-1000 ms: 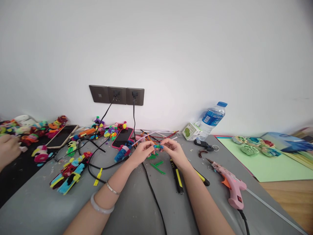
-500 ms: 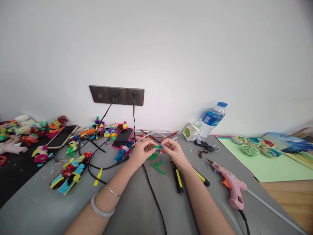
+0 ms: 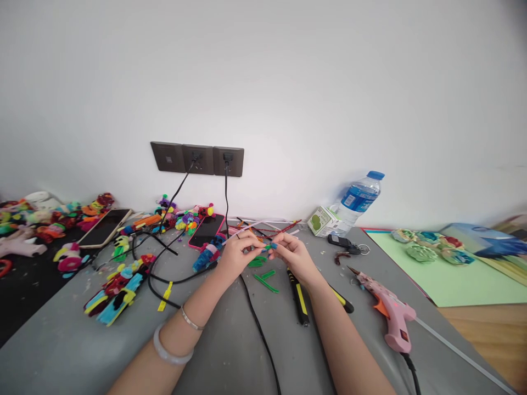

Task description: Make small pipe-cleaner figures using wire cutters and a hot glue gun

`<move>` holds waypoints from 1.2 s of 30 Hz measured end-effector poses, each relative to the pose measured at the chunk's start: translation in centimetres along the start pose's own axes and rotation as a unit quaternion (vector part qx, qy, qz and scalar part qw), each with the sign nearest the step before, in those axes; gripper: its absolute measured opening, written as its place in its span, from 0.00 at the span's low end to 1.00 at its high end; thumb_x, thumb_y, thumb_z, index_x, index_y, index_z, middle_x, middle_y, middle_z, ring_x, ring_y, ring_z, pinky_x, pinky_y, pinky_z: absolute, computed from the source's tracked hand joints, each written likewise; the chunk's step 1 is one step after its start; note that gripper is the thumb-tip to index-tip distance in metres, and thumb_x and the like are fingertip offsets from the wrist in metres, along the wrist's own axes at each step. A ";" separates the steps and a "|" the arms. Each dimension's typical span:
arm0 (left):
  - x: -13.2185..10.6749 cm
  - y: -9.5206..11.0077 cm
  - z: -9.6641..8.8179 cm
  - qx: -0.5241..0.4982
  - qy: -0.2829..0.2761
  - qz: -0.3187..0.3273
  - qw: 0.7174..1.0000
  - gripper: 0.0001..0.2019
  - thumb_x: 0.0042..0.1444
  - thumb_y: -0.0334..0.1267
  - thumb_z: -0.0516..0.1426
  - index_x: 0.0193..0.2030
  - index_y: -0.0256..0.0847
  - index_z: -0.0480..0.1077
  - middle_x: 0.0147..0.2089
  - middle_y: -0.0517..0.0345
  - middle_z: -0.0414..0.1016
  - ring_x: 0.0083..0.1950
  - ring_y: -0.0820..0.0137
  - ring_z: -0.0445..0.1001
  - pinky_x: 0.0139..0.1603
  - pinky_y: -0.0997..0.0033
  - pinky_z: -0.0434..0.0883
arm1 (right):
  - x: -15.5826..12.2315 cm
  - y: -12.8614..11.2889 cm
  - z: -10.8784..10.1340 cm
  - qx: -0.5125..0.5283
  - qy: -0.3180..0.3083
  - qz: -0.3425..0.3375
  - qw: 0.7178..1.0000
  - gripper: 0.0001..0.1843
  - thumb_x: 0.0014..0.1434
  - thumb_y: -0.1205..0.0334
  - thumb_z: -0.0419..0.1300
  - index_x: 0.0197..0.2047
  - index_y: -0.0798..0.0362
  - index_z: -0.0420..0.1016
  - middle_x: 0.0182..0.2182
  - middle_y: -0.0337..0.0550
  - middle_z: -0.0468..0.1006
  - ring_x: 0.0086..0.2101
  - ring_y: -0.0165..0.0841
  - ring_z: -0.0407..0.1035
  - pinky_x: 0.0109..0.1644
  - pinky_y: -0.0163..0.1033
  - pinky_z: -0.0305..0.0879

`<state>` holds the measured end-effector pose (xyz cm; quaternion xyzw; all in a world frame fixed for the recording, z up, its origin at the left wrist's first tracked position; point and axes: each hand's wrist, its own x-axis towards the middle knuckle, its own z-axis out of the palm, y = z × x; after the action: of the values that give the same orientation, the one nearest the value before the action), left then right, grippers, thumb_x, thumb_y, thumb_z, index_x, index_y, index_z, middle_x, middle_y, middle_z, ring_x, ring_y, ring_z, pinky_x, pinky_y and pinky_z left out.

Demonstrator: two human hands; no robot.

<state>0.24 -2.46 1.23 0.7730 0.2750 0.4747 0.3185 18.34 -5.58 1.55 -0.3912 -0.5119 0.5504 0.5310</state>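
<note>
My left hand and my right hand meet above the grey table, fingertips pinched on a small green and blue fuzzy craft piece between them. Loose green strips lie on the table just below the hands. A yellow and black tool rests under my right wrist. A pink-cased phone and a blue and pink bundle sit just beyond my left hand.
A pink glue gun lies at right. A water bottle, a small green carton and keys stand by the wall. Black cables run from the wall sockets. Colourful craft pieces crowd the left.
Another person's hand at the far left edge has withdrawn out of view. My fingers have shifted slightly on the small piece; the hands stay in place.
</note>
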 end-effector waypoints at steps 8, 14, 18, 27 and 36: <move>0.1 0.5 -0.4 0.055 -0.035 0.016 0.998 0.07 0.59 0.35 0.57 0.34 0.40 0.76 0.35 0.53 0.75 0.38 0.67 0.73 0.41 0.67 0.68 | -0.1 0.0 0.1 0.002 -0.016 0.009 1.000 0.17 0.52 0.48 0.67 0.30 0.51 0.69 0.25 0.39 0.78 0.24 0.31 0.72 0.34 0.39 0.70; 0.1 0.4 -0.4 0.065 -0.021 -0.004 0.998 0.05 0.58 0.33 0.56 0.34 0.40 0.74 0.35 0.53 0.73 0.37 0.68 0.71 0.38 0.70 0.68 | 0.1 0.5 -0.1 0.005 -0.012 -0.007 1.000 0.13 0.53 0.51 0.67 0.35 0.50 0.72 0.30 0.39 0.77 0.29 0.31 0.71 0.38 0.38 0.69; 0.0 0.4 -0.3 0.071 -0.023 -0.013 0.997 0.04 0.55 0.31 0.57 0.36 0.40 0.74 0.37 0.54 0.73 0.37 0.69 0.71 0.37 0.72 0.67 | 0.3 0.7 -0.3 -0.008 -0.004 -0.047 0.999 0.11 0.52 0.55 0.68 0.34 0.50 0.74 0.32 0.38 0.74 0.33 0.31 0.68 0.39 0.37 0.67; 0.3 1.2 0.1 -0.053 -0.015 -0.138 0.989 0.11 0.53 0.32 0.58 0.44 0.39 0.69 0.41 0.54 0.74 0.36 0.71 0.71 0.30 0.76 0.65 | 0.1 0.2 0.4 -0.028 -0.028 -0.045 0.998 0.12 0.52 0.55 0.68 0.35 0.50 0.72 0.32 0.38 0.72 0.34 0.31 0.66 0.38 0.37 0.64; 0.3 0.4 0.4 -0.215 0.002 -0.206 0.955 0.11 0.49 0.34 0.62 0.39 0.37 0.69 0.38 0.53 0.73 0.40 0.70 0.72 0.39 0.73 0.69 | 0.1 0.2 0.1 -0.032 -0.020 -0.046 0.998 0.15 0.50 0.52 0.69 0.32 0.51 0.71 0.29 0.37 0.70 0.31 0.30 0.64 0.37 0.36 0.63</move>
<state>0.79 -2.56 1.58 0.6116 0.3206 0.4482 0.5677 18.21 -5.44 1.36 -0.3727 -0.5577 0.5162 0.5326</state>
